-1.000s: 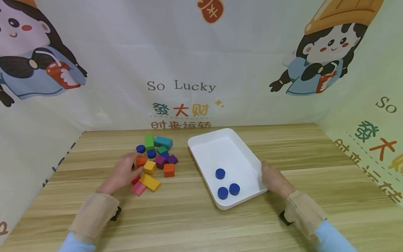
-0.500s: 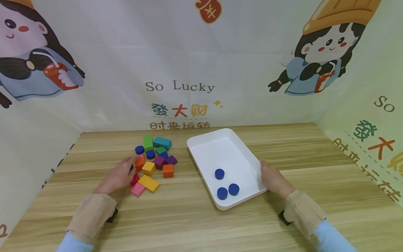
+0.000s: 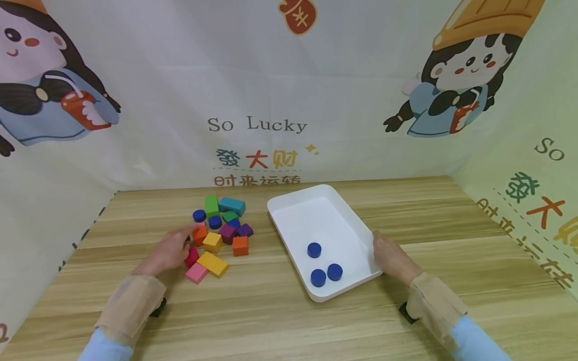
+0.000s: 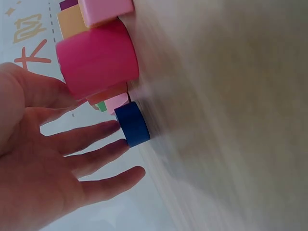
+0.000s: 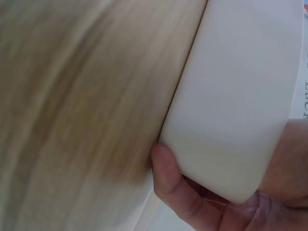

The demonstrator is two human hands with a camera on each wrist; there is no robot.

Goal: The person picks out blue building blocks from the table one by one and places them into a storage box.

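Observation:
My left hand is at the left edge of a pile of coloured blocks. In the left wrist view its fingers reach out fairly straight, and two fingertips touch a dark blue disc standing on the table. Nearer that camera, a red cylinder partly covers the thumb side. In the head view, the hand mostly hides that disc. My right hand grips the near right edge of a white tray, fingers under its outer wall in the right wrist view. Several blue discs lie inside the tray.
Beside the left hand sit an orange block, a yellow cube, a yellow slab and a pink block. Behind are more blue discs, a green block and a teal block. Printed cloth encloses the wooden table.
My left hand has drawn back slightly left from over the blocks, baring the orange block and the red cylinder. My right hand and the tray stay put; the head view has shifted a little.

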